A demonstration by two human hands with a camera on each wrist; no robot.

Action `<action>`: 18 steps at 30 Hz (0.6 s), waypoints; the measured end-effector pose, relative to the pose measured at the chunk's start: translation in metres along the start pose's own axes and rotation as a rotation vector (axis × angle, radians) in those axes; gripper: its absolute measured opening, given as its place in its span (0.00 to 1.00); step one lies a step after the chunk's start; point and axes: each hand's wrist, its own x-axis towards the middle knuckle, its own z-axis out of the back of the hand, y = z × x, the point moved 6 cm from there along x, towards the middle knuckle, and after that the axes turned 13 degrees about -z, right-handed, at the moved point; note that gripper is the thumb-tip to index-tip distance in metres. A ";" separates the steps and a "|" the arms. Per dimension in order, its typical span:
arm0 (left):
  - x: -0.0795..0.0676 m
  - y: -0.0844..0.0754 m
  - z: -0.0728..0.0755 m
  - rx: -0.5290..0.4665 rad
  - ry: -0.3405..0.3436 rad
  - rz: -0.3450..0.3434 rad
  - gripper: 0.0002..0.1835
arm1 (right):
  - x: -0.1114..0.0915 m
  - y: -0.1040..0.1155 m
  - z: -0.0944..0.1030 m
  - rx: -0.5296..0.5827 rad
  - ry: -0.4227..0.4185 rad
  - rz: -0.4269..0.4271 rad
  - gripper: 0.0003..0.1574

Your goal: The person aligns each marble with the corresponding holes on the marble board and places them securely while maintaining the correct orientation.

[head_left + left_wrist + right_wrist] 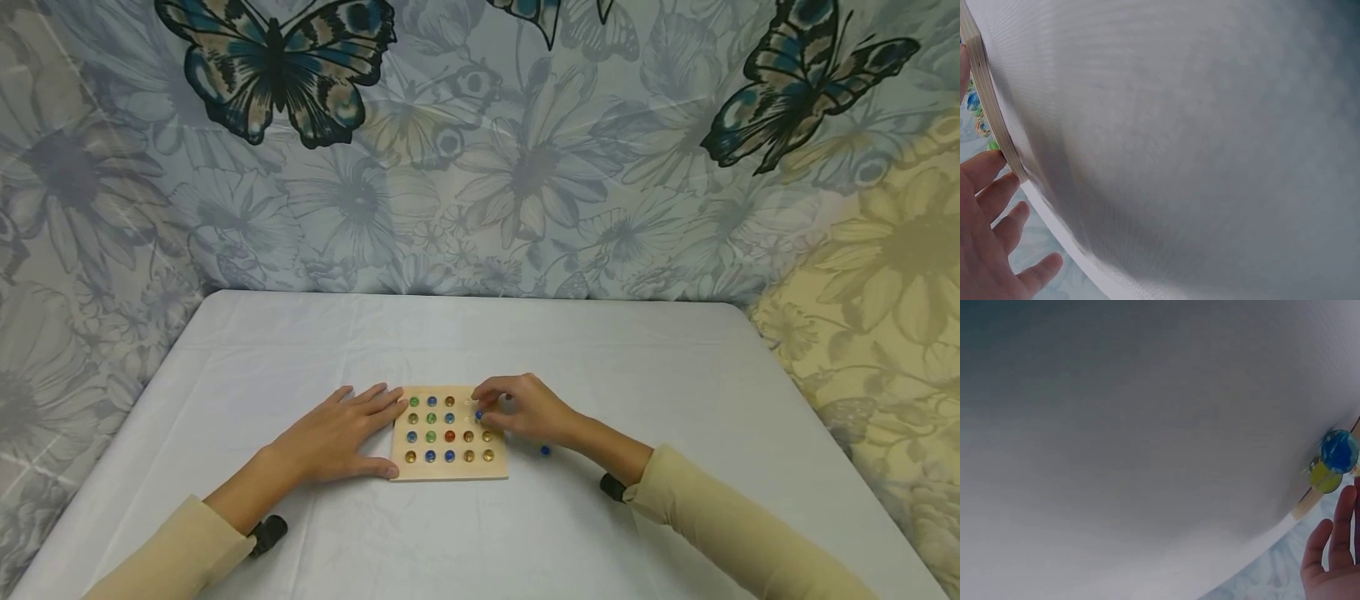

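Observation:
A light wooden board (440,475) with rows of coloured glass marbles lies on the table. My left hand (337,433) rests at its left side, fingers spread, the thumb on the near left corner and the index fingertip on the left edge farther back. In the left wrist view, fingers of the left hand (988,219) touch the board's edge (991,94). Over the board's right side, my right hand (532,408) pinches a blue marble (478,415) between thumb and index finger. The right hand hides part of the far right corner.
A loose blue marble (545,451) lies on the white tablecloth (600,358) to the right of the board. In the right wrist view, a blue marble (1339,452) overlaps a yellow-green one (1325,479). A patterned butterfly cloth (480,208) hangs behind the table.

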 end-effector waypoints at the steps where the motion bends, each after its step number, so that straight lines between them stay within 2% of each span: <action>1: 0.000 0.000 0.000 0.002 -0.001 0.000 0.50 | 0.001 0.001 -0.001 0.007 0.006 0.003 0.18; 8: -0.001 0.000 0.001 0.001 -0.010 -0.006 0.50 | 0.007 0.008 -0.010 -0.005 0.035 0.003 0.17; 18: -0.001 0.000 0.000 -0.012 0.009 0.009 0.50 | 0.012 0.010 -0.012 -0.033 0.063 -0.079 0.16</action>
